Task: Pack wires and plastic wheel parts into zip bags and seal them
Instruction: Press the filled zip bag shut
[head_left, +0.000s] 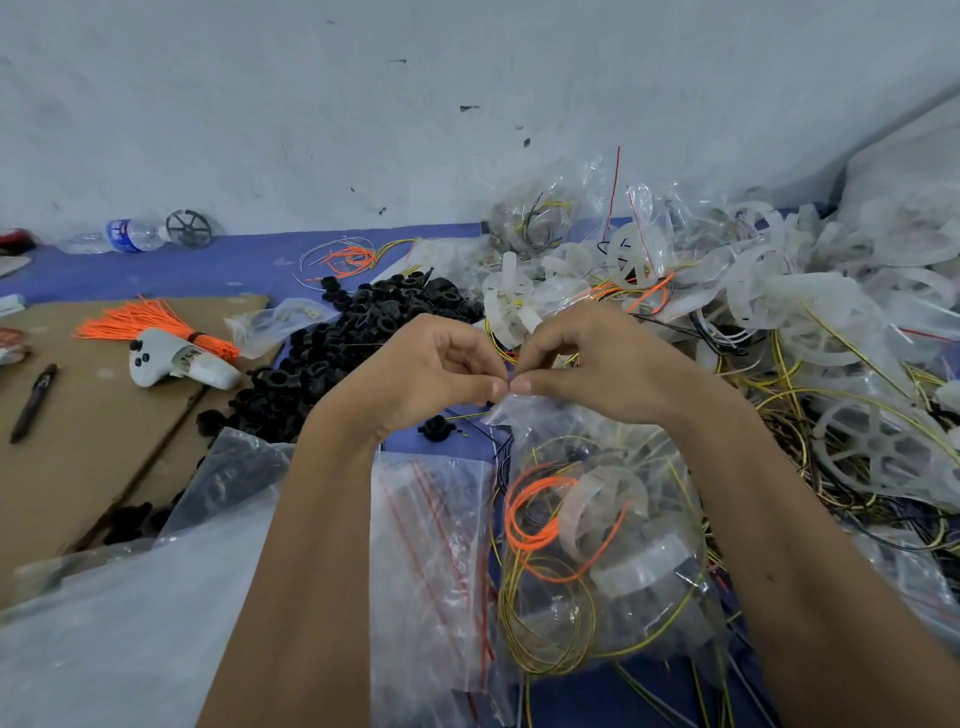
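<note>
Pinching the mouth of one filled zip bag (597, 525) at frame centre, the left hand (431, 371) and right hand (592, 364) are each keeping a narrow grip on its seal strip, thumbs meeting. Inside: one orange wire coil (540, 519), yellow wires, one clear wheel. Sealing looks underway. Sealed bags are piling upper right, too many to count; empty bags (431, 545) are waiting lower centre.

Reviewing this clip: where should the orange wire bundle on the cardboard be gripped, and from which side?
Grip the orange wire bundle at its dark tie, beside the white controller, coming from above. There the strands are bunched tight, while the left end fans loose on the cardboard.
</note>
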